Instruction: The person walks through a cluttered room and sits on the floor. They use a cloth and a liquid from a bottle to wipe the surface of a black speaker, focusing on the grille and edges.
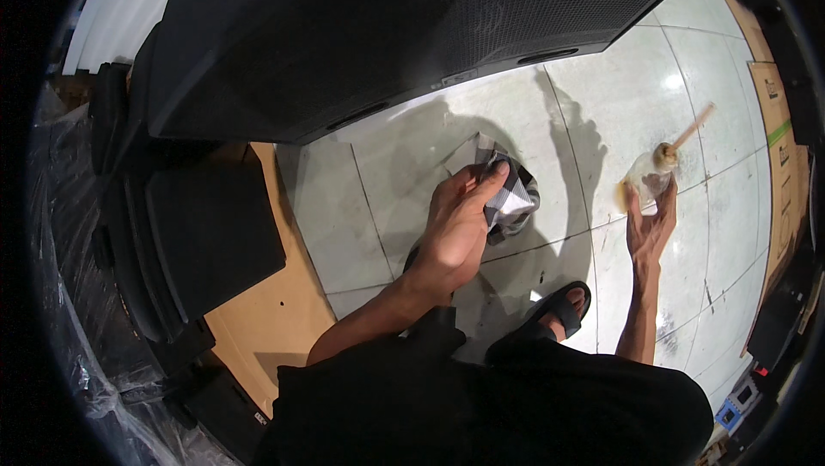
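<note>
My left hand (460, 225) is closed on a grey, black and white checked cloth (514, 200), thumb on top, and part of the cloth hangs below the fingers. Off to the right, my right hand (650, 221) grips the lower part of a clear bottle (643, 176) from the near side. A pale wooden stick (694, 125) pokes out of the bottle's top, with a tan lump round its base. What is inside the bottle is hard to make out.
A large black cabinet with a perforated grille (481, 19) spans the far side. Dark flat panels (215, 234) lie on brown cardboard (258, 311) at left, beside clear plastic wrap (73, 311). Cardboard (778, 182) lines the right. My sandalled foot (563, 311) rests on pale floor tiles (627, 79).
</note>
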Motion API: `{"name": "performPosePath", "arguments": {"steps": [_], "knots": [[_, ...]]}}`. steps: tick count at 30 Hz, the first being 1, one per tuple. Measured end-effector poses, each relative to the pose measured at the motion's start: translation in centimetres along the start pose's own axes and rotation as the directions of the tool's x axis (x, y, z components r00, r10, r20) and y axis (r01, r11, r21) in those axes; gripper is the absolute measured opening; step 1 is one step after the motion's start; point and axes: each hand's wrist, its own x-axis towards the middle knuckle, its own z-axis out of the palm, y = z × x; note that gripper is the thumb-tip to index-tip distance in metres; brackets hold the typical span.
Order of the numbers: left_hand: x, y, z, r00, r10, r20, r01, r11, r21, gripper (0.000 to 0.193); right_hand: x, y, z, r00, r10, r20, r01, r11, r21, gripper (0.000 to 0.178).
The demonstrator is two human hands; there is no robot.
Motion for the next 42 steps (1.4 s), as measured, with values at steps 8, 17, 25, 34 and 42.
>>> {"name": "performPosePath", "arguments": {"steps": [8,17,25,34,42], "knots": [[0.4,-1.4,-0.6,0.997,-0.029,-0.068,0.021,0.992,-0.124,0.020,-3.7,-7.2,-5.6,0.926,-0.235,0.295,0.352,0.817,-0.457,0.075],[-0.6,0.7,1.0,0.984,0.135,0.114,-0.153,0.972,0.177,0.020,-3.0,-9.5,-8.6,0.898,-0.251,0.362,0.437,0.614,-0.657,0.086],[-0.8,0.8,1.0,0.961,0.225,0.158,-0.262,0.924,0.280,0.024,-2.7,-9.8,-9.1,0.890,-0.292,0.351,0.456,0.543,-0.705,0.088],[-0.7,0.9,1.0,0.957,0.240,0.161,-0.282,0.893,0.351,0.023,-2.9,-10.1,-9.8,0.896,-0.274,0.350,0.443,0.494,-0.748,0.086],[-0.7,0.7,1.0,0.951,0.255,0.173,-0.301,0.890,0.342,0.023,-3.1,-10.5,-10.2,0.904,-0.265,0.336,0.426,0.478,-0.768,0.085]]}}
